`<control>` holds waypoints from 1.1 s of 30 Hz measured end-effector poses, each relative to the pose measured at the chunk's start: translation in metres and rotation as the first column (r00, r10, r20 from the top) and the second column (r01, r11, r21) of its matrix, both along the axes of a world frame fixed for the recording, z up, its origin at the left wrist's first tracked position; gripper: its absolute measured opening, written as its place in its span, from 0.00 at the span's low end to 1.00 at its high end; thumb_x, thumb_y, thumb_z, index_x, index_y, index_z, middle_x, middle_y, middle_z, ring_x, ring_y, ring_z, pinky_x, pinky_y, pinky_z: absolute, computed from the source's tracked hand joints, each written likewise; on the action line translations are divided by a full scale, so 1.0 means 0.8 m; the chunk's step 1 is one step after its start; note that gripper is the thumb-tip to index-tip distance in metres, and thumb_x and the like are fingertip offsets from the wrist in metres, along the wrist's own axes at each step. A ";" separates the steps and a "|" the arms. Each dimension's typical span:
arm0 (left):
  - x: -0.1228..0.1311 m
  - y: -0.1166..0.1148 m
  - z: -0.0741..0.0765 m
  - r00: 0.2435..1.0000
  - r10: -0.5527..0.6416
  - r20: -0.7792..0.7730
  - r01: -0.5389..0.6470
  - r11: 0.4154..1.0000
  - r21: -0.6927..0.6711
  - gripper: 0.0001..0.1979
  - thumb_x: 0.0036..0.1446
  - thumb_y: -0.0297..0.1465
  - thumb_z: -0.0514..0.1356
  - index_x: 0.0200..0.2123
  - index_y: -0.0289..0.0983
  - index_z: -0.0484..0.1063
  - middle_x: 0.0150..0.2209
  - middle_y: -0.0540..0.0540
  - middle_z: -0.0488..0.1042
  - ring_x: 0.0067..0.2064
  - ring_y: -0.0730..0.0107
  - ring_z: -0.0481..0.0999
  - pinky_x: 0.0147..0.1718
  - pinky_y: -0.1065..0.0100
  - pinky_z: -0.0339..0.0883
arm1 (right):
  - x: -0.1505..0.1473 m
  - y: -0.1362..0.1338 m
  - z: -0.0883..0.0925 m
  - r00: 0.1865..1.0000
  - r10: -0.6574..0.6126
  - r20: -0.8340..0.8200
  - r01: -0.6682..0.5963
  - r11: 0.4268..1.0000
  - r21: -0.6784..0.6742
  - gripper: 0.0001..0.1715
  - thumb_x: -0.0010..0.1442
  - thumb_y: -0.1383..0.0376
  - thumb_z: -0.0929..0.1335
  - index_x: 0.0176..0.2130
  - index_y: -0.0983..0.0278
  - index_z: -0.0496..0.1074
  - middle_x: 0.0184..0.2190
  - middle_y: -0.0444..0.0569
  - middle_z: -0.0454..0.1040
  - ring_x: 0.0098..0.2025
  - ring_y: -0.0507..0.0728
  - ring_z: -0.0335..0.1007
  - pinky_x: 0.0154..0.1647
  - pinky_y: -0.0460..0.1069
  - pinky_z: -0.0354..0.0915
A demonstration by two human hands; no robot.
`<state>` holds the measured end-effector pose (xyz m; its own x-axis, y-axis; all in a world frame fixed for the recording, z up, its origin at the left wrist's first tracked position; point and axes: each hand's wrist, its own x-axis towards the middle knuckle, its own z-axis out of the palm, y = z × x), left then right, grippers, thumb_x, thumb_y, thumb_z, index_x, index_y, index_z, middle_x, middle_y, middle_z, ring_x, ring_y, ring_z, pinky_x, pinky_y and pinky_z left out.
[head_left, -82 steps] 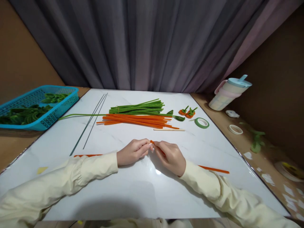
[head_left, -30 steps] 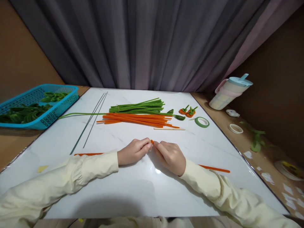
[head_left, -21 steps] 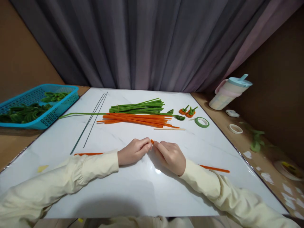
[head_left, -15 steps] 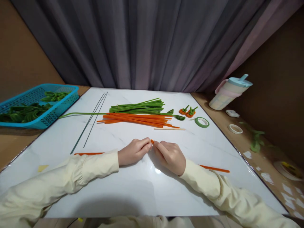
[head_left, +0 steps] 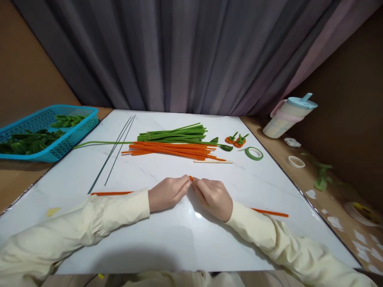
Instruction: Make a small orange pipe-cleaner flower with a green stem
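Both hands meet above the white tabletop, fingertips pinched on a small bent bit of orange pipe cleaner (head_left: pixel 191 178). My left hand (head_left: pixel 169 194) is closed around its left side; my right hand (head_left: pixel 214 198) is closed at its right. Most of the piece is hidden by the fingers. A straight orange length (head_left: pixel 110 193) shows beyond my left sleeve, and another orange length (head_left: pixel 271 213) beyond the right one. Whether these join the piece in my fingers, I cannot tell. Ahead lie a bundle of orange pipe cleaners (head_left: pixel 176 150) and a bundle of green pipe cleaners (head_left: pixel 172 134).
Two small orange-and-green persimmon-like shapes (head_left: pixel 240 140) sit near green tape (head_left: pixel 254 154). A thin wooden stick (head_left: pixel 213 162) and dark wires (head_left: pixel 111 152) lie on the table. At left stands a blue basket (head_left: pixel 73 135) with green pieces; at right, a tumbler (head_left: pixel 284 119).
My left fingers have shifted slightly and straightened a little around the orange piece. The orange length by the left sleeve reaches slightly farther left. My right hand is nearly unmoved.
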<state>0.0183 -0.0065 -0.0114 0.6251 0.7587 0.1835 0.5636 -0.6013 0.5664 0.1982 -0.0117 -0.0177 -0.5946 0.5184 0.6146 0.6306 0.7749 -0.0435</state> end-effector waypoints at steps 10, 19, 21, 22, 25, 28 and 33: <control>0.000 -0.001 -0.003 0.990 0.008 -0.142 0.035 0.952 0.304 0.11 0.63 0.28 0.40 0.29 0.38 0.56 0.22 0.51 0.65 0.22 0.72 0.67 0.23 0.70 0.57 | 0.003 0.001 -0.005 0.999 0.031 0.017 -0.031 0.999 0.013 0.11 0.63 0.72 0.55 0.37 0.69 0.64 0.18 0.43 0.66 0.19 0.50 0.56 0.21 0.47 0.47; -0.001 0.000 -0.008 0.985 0.024 -0.173 0.054 0.900 0.432 0.12 0.63 0.28 0.40 0.29 0.37 0.58 0.22 0.50 0.68 0.21 0.71 0.68 0.21 0.69 0.58 | 0.004 0.002 -0.003 0.997 0.063 0.049 -0.062 0.998 -0.008 0.13 0.63 0.73 0.54 0.39 0.70 0.64 0.19 0.44 0.67 0.20 0.50 0.58 0.21 0.47 0.50; -0.001 -0.001 -0.008 0.984 0.036 -0.174 0.046 0.894 0.446 0.12 0.63 0.28 0.40 0.29 0.37 0.58 0.21 0.50 0.68 0.21 0.70 0.68 0.20 0.69 0.57 | 0.004 0.002 -0.002 0.998 0.056 0.040 -0.055 0.998 -0.014 0.12 0.63 0.72 0.54 0.38 0.70 0.65 0.19 0.44 0.67 0.20 0.50 0.58 0.21 0.47 0.49; -0.001 -0.001 -0.008 0.984 0.044 -0.173 0.038 0.894 0.447 0.12 0.63 0.28 0.40 0.29 0.37 0.58 0.21 0.50 0.68 0.20 0.70 0.68 0.19 0.69 0.57 | 0.003 0.002 -0.002 0.998 0.044 0.035 -0.043 0.999 -0.022 0.12 0.63 0.72 0.55 0.37 0.69 0.65 0.18 0.44 0.67 0.19 0.50 0.58 0.21 0.47 0.49; 0.000 -0.002 -0.007 0.982 0.082 -0.168 -0.004 0.908 0.419 0.12 0.63 0.29 0.41 0.29 0.37 0.58 0.19 0.51 0.67 0.19 0.71 0.67 0.19 0.69 0.56 | 0.003 0.001 0.001 1.000 -0.008 0.018 0.009 0.998 -0.057 0.12 0.63 0.69 0.56 0.35 0.68 0.66 0.18 0.43 0.67 0.19 0.49 0.59 0.21 0.46 0.49; 0.001 -0.002 -0.007 0.979 0.108 -0.173 -0.029 0.914 0.405 0.12 0.63 0.29 0.41 0.29 0.37 0.58 0.18 0.52 0.66 0.19 0.72 0.67 0.18 0.70 0.55 | 0.003 0.001 0.002 1.000 -0.026 0.007 0.026 0.995 -0.096 0.12 0.64 0.68 0.57 0.36 0.68 0.67 0.20 0.45 0.69 0.20 0.50 0.61 0.22 0.46 0.51; 0.001 -0.001 -0.007 0.978 0.105 -0.179 -0.018 0.903 0.429 0.11 0.63 0.29 0.41 0.29 0.37 0.58 0.18 0.53 0.66 0.18 0.73 0.67 0.18 0.70 0.54 | 0.005 0.000 0.000 1.000 0.005 0.030 -0.002 0.995 -0.098 0.13 0.64 0.70 0.55 0.37 0.69 0.66 0.21 0.45 0.69 0.21 0.50 0.61 0.22 0.46 0.52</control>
<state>0.0188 -0.0077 -0.0172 0.6356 0.6743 0.3760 0.6791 -0.7199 0.1430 0.2019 -0.0115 -0.0175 -0.6142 0.5729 0.5427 0.6297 0.7703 -0.1004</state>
